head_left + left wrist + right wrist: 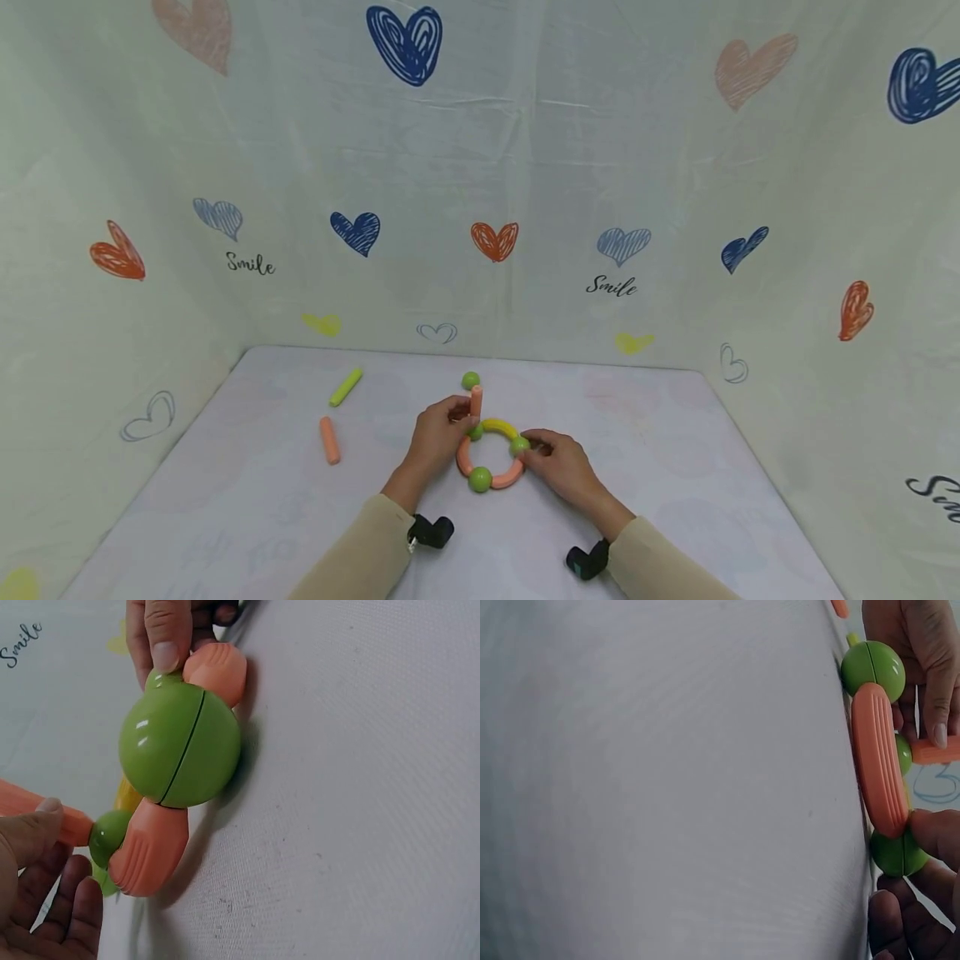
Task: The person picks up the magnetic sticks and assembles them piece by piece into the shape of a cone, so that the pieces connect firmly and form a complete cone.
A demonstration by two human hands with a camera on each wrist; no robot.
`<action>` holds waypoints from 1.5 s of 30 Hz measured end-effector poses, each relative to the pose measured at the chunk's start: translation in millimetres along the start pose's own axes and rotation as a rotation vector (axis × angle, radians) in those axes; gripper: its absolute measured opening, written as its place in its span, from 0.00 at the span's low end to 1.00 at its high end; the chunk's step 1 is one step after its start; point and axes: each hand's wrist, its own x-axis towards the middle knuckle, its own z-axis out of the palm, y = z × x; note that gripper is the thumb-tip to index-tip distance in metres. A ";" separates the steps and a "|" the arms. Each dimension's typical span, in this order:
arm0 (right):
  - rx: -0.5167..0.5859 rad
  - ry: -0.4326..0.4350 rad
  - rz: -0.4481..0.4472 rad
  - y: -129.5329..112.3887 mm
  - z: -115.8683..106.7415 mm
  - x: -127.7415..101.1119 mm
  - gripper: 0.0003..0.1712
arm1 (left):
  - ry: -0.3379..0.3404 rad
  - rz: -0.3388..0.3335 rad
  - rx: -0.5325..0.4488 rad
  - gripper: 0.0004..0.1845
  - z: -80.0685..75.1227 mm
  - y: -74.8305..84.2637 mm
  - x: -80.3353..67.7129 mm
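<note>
A ring of curved orange rods (507, 476), a curved yellow rod (499, 427) and green balls lies in front of me. My left hand (437, 435) pinches a straight orange rod (476, 400) that stands up from the ring's far-left green ball (110, 834). On the ring's right side, the thumb and fingers of my right hand (564, 472) grip another green ball (900, 852). The near green ball (480, 479) touches neither hand. Part of the far-left ball is hidden behind my left fingers in the head view.
Beyond the ring sits a loose green ball (470, 380). To the left lie a yellow-green rod (346, 387) and a straight orange rod (329, 440) on the white table (225, 500). A hanging cloth (555, 167) with hearts encloses the back and sides.
</note>
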 end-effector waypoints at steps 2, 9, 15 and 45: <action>0.000 -0.003 0.002 0.6 0.6 0.2 0.21 | -0.003 0.007 -0.003 0.16 0.1 -0.6 -0.1; 0.026 0.009 -0.003 3.5 3.8 1.2 0.17 | -0.013 -0.004 0.008 0.17 0.8 -3.0 -2.4; 0.048 0.027 -0.003 3.6 6.2 0.4 0.16 | -0.006 -0.018 0.039 0.16 0.7 -5.1 -8.4; 0.031 -0.026 -0.074 4.0 -2.0 -11.1 0.16 | -0.195 0.110 0.058 0.17 -15.9 -27.5 -47.4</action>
